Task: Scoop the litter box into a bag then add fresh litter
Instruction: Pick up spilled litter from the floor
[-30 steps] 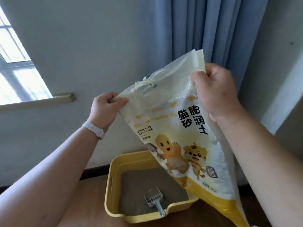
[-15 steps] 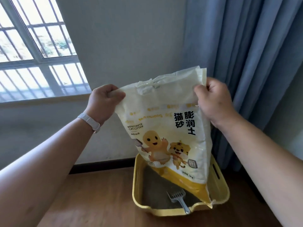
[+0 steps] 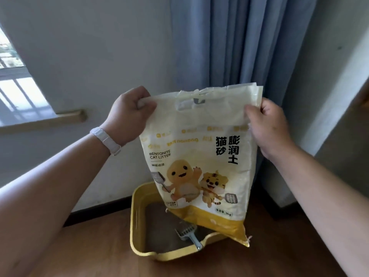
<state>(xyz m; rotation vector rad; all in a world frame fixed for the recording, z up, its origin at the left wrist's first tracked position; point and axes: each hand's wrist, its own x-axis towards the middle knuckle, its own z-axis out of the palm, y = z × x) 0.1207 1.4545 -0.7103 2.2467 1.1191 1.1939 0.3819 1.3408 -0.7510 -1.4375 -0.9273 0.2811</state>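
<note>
I hold a pale yellow bentonite cat litter bag (image 3: 199, 152) upright in the air over a yellow litter box (image 3: 137, 218) on the floor. My left hand (image 3: 128, 114) grips the bag's top left corner. My right hand (image 3: 268, 126) grips the top right edge. The bag's top edge looks torn, and its lower right corner hangs over the box's right side. Grey litter (image 3: 159, 230) lies in the box, with a grey scoop (image 3: 188, 234) resting in it, handle on the front rim. The bag hides the box's right half.
A white wall and dark baseboard (image 3: 95, 212) stand behind the box. A blue curtain (image 3: 239, 47) hangs at the back right. A window with a ledge (image 3: 65, 115) is at the left. The floor (image 3: 95, 248) is brown wood.
The bag has come level and now hangs upright, from a tilt a second ago. Both hands keep their grip on its top corners. My view has swung sideways.
</note>
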